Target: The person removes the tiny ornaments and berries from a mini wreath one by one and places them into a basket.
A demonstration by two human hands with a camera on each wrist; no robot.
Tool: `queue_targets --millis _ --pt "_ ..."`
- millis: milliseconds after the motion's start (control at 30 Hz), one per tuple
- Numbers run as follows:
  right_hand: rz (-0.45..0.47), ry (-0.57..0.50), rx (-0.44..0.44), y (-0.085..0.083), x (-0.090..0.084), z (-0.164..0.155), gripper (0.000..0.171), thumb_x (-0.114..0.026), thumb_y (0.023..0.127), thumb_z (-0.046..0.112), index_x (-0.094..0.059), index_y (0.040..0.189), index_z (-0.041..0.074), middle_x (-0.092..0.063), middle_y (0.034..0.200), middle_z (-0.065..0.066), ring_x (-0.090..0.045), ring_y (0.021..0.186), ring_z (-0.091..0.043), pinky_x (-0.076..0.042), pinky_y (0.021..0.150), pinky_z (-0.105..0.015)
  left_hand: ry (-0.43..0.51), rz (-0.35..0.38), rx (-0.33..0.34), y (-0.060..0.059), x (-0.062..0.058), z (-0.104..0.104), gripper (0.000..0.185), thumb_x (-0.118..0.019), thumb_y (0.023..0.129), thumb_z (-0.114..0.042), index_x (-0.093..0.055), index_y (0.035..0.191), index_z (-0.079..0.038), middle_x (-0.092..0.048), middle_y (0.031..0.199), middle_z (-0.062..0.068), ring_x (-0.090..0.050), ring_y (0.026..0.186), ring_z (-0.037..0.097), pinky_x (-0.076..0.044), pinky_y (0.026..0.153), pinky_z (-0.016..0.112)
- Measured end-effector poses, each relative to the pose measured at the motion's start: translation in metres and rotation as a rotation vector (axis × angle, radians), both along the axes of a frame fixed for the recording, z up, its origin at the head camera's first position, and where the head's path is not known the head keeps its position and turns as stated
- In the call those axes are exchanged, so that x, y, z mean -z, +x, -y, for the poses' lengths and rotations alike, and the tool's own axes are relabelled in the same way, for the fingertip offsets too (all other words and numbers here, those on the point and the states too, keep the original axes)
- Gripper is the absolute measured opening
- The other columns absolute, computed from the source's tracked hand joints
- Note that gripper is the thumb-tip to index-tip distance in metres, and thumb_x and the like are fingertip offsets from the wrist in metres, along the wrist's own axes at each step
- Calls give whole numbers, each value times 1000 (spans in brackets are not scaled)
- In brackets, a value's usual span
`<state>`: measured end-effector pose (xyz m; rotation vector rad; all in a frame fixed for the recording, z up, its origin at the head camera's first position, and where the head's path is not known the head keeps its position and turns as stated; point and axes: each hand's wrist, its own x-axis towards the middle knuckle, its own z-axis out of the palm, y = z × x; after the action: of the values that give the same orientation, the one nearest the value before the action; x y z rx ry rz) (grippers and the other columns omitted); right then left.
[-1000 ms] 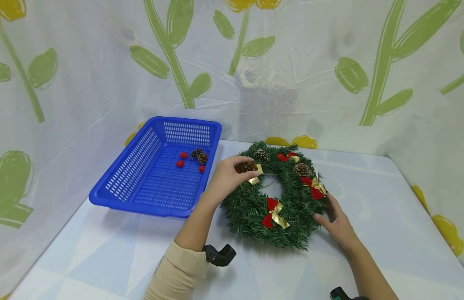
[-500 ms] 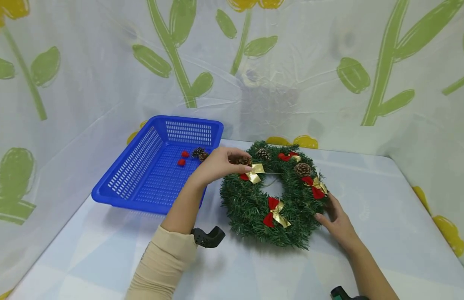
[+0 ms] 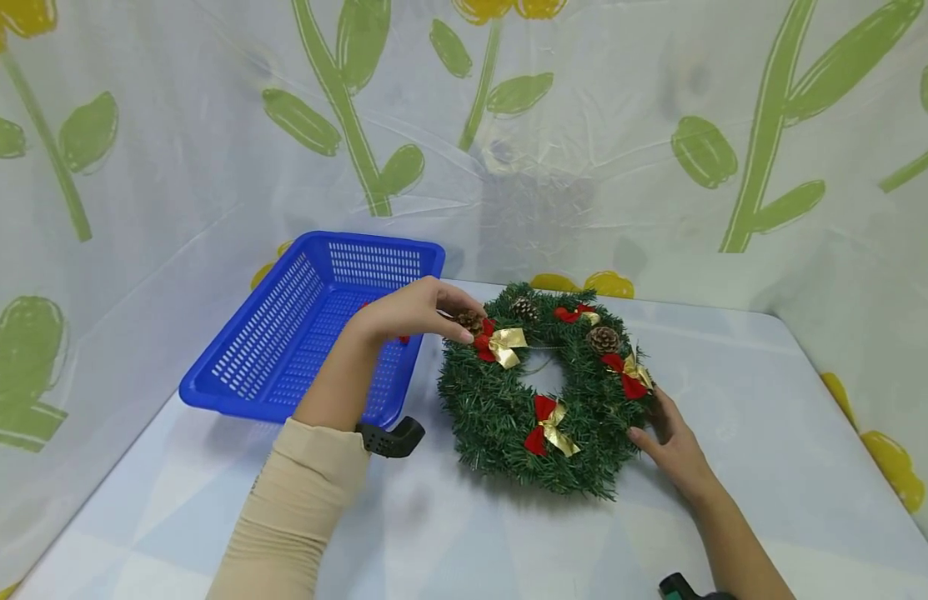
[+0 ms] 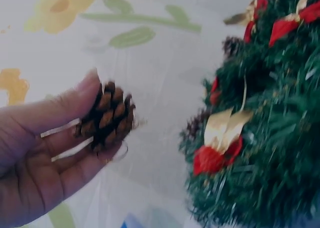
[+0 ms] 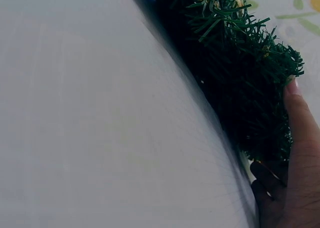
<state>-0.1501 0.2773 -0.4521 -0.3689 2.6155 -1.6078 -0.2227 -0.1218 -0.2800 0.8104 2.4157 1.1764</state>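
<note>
One brown pine cone (image 4: 110, 116), and the left grip (image 3: 413, 308) has it clamped between thumb and fingers, close by the ten o'clock edge of the green wreath (image 3: 494, 421)! Over at four o'clock, the right grip (image 3: 677, 454) is clasped round the wreath's rim. The wreath lies on the desk (image 3: 734, 375), a red-and-gold bow (image 3: 507, 342) at eleven, a blue basket (image 3: 306, 354) just beside it at nine.

A green ring-shaped artificial-fir wreath (image 3: 494, 417) is lying on a pale patterned table (image 3: 554, 550), right of a blue rectangular plastic basket (image 3: 257, 358). A brown scaly pinecone (image 4: 112, 118) is sitting in the bare left hand (image 3: 411, 308), near the wreath's left side.
</note>
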Motion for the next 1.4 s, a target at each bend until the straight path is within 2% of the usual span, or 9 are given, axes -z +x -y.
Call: queue_targets --millis 100,333,467,667,1033,1267,1400 --pt "0 1 4 0 0 0 81 -56 94 9 2 150 -1 -14 148 -39 -19 132 -56 -21 89 5 18 29 8 -4 -2 8 40 -73 83 -13 -64 121 -6 -64 121 9 -59 111 20 -50 91 35" --pt "-26 7 0 0 1 0 80 -56 94 8 1 149 -4 -14 147 -40 -20 130 -58 -21 90 5 46 95 3 -12 -2 25 38 -73 83 -11 -65 120 -6 -65 119 10 -63 104 19 -52 87 34" --pt "-28 20 3 0 0 0 80 -56 94 9 1 149 -5 -15 146 -40 -20 130 -58 -21 90 5 1 100 -44 -15 -2 35 40 -74 83 -15 -65 121 -9 -64 120 8 -61 105 19 -52 87 37" --pt "-24 26 7 1 -2 1 81 -56 93 8 1 149 -4 -17 145 -40 -22 130 -58 -21 89 5 -25 153 -122 -20 3 50 44 -74 83 -14 -63 124 -7 -63 123 10 -57 112 23 -48 95 41" --pt "-7 28 16 1 0 0 82 -56 93 7 2 150 -2 -17 146 -39 -23 130 -56 -22 88 4 -64 141 -169 -31 10 79 44 -73 83 -15 -62 125 -5 -62 124 12 -58 111 24 -48 94 41" --pt "-21 13 14 1 1 1 81 -57 93 7 0 150 -3 -18 145 -40 -22 130 -57 -22 89 4 -101 150 -253 -34 17 99 48 -73 84 -21 -60 126 -4 -60 125 14 -53 117 30 -34 106 53" --pt "-34 15 11 0 3 1 80 -57 93 8 0 149 -4 -18 146 -40 -22 130 -57 -21 90 4 -78 141 -277 -34 20 106 47 -73 84 -21 -60 126 -4 -60 125 15 -57 112 29 -33 107 53"
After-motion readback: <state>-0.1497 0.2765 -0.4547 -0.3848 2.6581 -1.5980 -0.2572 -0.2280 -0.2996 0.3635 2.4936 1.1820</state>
